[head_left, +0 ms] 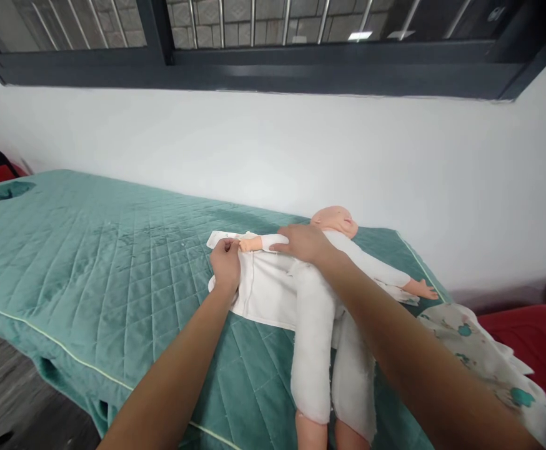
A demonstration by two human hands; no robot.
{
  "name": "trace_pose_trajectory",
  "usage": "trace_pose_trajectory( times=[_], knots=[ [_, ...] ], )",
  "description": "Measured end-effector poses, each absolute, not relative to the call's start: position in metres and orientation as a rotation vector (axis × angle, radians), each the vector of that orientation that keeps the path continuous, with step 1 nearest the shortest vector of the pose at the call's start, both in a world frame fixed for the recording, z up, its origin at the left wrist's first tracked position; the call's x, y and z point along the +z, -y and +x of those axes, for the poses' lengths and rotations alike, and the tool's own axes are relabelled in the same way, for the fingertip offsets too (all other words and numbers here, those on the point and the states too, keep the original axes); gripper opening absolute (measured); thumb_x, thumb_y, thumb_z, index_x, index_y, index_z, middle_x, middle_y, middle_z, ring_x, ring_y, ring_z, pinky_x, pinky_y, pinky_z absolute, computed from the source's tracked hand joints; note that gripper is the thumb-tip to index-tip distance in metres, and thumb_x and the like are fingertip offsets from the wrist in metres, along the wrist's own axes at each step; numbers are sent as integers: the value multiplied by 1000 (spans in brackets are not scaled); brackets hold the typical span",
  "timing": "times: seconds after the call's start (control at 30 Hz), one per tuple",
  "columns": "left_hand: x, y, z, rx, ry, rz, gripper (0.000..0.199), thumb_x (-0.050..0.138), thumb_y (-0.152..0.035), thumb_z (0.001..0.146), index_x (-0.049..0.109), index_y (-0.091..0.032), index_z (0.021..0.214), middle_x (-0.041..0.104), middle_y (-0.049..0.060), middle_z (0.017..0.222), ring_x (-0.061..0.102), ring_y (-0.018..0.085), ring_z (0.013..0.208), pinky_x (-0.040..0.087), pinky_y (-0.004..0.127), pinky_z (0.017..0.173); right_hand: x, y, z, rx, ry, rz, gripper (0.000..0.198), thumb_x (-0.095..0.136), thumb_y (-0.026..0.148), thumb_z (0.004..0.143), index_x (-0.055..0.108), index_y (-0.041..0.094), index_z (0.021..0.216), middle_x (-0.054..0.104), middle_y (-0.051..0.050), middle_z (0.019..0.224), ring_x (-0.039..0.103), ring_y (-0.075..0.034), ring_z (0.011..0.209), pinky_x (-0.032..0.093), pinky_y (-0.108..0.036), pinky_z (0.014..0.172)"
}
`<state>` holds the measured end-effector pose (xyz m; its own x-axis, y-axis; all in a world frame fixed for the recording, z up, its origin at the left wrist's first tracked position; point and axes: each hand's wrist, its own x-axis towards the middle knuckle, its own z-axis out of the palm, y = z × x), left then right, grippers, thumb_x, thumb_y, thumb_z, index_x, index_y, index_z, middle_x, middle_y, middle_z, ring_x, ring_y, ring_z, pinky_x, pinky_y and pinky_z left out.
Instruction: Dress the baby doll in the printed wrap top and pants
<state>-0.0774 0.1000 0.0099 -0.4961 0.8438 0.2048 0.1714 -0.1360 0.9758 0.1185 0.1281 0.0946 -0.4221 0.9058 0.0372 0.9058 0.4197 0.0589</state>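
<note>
**While the left hand [226, 267] and right hand [303, 242] share one arm of the doll [314, 312], slipping and snagging are the chief hazards**

Clock directions are taken from the doll's trunk, with twelve towards the wall [235, 150].

Left hand, at nine o'clock: thumb and fingertips drawn together beside the doll's small fist. Whether they pinch the fist or an edge of fabric cannot be told. Right hand, at eleven: curled over the white sleeve of the same arm, thumb on the near side.

The doll lies on the bed [114, 269], head at one o'clock, other arm stretched between three and four, legs at six and running out of view. White cloth [270, 294] extends from beneath it to eight o'clock. Patterned fabric [476, 353] lies at four, with a red object [530, 331] beyond it. A window [277, 69] stands above the wall at twelve.

Findings on risk, as judged: the small fist could catch in fabric if the fingers bend; the arm could twist at the shoulder should the two hands pull unevenly; the cloth could bunch under the trunk if dragged. A strong tug could also turn the doll, since nothing visible braces its legs.
</note>
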Motion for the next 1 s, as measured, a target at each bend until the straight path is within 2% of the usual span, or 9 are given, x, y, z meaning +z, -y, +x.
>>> trace_pose_trajectory(
  times=[0.2,0.57,0.67,0.8,1.0],
  knots=[
    [3,-98,-75,1612,-1654,1459,17,51,-28,88,65,-19,87,70,3,86,63,17,80,46,28,77,94,-125,113,170,-2562,1704,50,43,64,92,65,22,108,69,-12,104,64,-30,93,43,-38,78],
    [7,-92,-64,1112,-1714,2324,21,40,-24,98,60,-21,91,64,6,91,58,21,87,40,31,73,88,-124,106,244,-2531,1702,49,42,60,93,66,18,105,71,-14,103,65,-31,95,43,-42,84],
    [4,-93,-61,1113,-1615,2424,19,42,-22,97,59,-20,90,62,7,91,57,22,88,41,32,75,85,-124,101,234,-2534,1717,49,42,59,93,66,18,105,71,-15,104,65,-32,96,43,-43,85],
    [2,-94,-60,1149,-1510,2468,22,39,-23,99,59,-20,90,61,7,92,56,21,90,42,32,78,80,-128,93,209,-2525,1745,35,50,46,92,65,17,107,71,-16,106,65,-31,98,43,-42,86],
    [7,-92,-63,1305,-1473,2367,24,37,-28,101,59,-20,96,61,6,93,56,20,93,43,31,84,88,-121,90,219,-2622,1749,40,49,40,93,55,18,126,68,-15,118,62,-31,107,45,-40,89]
  ],
)
